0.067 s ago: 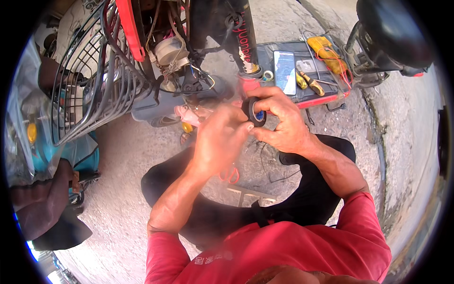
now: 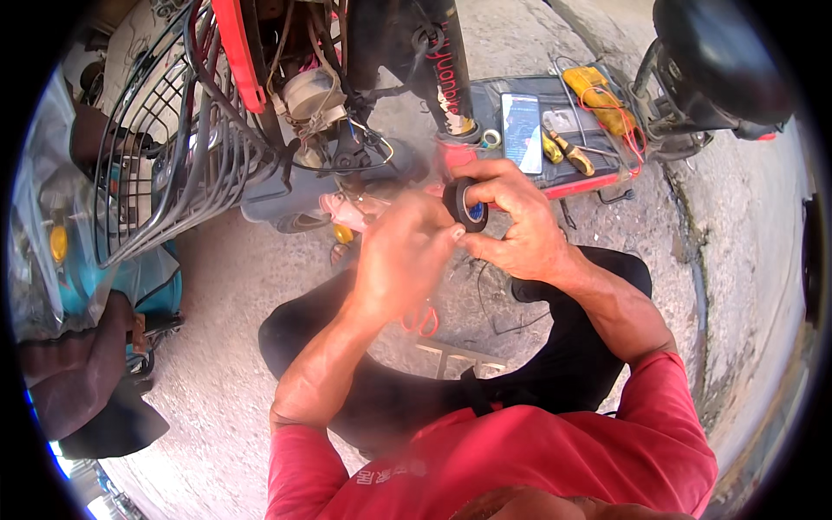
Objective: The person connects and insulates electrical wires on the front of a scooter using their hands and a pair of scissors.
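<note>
A roll of black electrical tape (image 2: 468, 204) with a blue core is held upright in front of me. My right hand (image 2: 520, 227) is closed on it, the fingers over the top and the thumb low at its side. My left hand (image 2: 400, 251) is closed in a pinch right against the left side of the roll, its thumb tip meeting my right thumb. Whatever lies between those left fingertips is hidden, and haze blurs this hand. Just beyond the hands stands the opened front of a scooter, with a round metal part (image 2: 312, 94) and loose wires (image 2: 368, 143).
A wire basket (image 2: 165, 173) is at the left. On the scooter's footboard (image 2: 563, 184) lie a phone (image 2: 522, 130), a yellow multimeter (image 2: 604, 102), a screwdriver (image 2: 575, 156) and a small tape roll (image 2: 491, 139). Red-handled scissors (image 2: 421, 322) lie on the ground between my legs.
</note>
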`<state>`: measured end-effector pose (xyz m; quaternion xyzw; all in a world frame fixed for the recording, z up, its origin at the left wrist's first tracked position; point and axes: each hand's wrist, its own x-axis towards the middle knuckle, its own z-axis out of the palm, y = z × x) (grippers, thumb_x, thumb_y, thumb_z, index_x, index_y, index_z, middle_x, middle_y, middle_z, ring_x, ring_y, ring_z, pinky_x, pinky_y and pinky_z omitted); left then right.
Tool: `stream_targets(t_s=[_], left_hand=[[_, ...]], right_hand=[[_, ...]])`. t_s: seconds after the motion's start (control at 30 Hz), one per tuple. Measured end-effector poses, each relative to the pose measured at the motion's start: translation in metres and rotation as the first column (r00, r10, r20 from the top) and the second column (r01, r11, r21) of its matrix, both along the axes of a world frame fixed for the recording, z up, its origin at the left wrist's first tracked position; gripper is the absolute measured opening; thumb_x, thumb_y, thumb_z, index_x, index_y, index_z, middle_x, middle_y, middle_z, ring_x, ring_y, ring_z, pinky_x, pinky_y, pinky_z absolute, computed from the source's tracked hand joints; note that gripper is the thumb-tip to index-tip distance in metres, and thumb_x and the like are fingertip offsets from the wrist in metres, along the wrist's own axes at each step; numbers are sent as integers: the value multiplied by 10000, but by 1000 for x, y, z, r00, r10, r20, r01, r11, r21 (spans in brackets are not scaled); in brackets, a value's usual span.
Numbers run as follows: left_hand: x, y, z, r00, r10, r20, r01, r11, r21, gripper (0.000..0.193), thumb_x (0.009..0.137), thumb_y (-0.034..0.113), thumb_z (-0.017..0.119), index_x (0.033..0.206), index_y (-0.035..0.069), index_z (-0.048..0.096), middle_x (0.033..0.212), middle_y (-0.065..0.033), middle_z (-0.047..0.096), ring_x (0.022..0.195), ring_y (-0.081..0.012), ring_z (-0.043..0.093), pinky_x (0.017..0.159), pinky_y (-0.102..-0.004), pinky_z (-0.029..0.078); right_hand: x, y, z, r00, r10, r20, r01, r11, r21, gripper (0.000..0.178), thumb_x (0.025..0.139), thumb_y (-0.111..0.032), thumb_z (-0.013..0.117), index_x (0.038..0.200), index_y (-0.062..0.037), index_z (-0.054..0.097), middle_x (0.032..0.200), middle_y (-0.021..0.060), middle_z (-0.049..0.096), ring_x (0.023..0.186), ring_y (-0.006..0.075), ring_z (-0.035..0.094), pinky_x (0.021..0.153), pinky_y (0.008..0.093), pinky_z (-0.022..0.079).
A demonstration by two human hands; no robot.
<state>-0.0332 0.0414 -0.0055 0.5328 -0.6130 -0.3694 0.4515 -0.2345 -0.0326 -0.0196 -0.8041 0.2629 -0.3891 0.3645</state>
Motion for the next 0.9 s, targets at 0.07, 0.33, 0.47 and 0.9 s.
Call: stream_targets(t_s=[0.07,0.33,0.47,0.9], left_hand=[[1,0,1,999,-29,17,28,1000,3,174,934,5,769,1046,7,635,1078,-69,654,925,-130,677,818,-281,546],[-7,1,1,995,59,-76,-59,998,0,166,939,-10,746,1065,12,639,1084,-74,659,948,-136,700,822,-293,557],[-1,-1,-3,1000,-8,-21,7,1000,-27,208,939,0,751,1102,4,622,1083,-62,660,967,-141,717,816,-292,556],[-1,-1,-1,1000,2,14,-2,999,40,163,942,16,744,1044,14,618,1072,-50,649,929,-123,692,804,-291,543]], right_hand=[[-1,1,1,1000,-6,-10,7,1000,7,423,743,-62,864,1108,-23,654,1350,194,624,1240,361,622,992,436,522],[1,-2,-3,1000,1,6,-2,1000,23,432,749,-71,862,1121,-28,646,1359,187,621,1257,375,608,1005,458,516],[1,-2,-3,1000,5,2,-5,1000,14,429,751,-68,859,1118,-29,641,1352,187,622,1248,379,611,996,459,519],[1,-2,-3,1000,7,-1,-7,999,32,433,747,-75,863,1112,-25,637,1344,192,624,1232,376,620,971,453,528]])
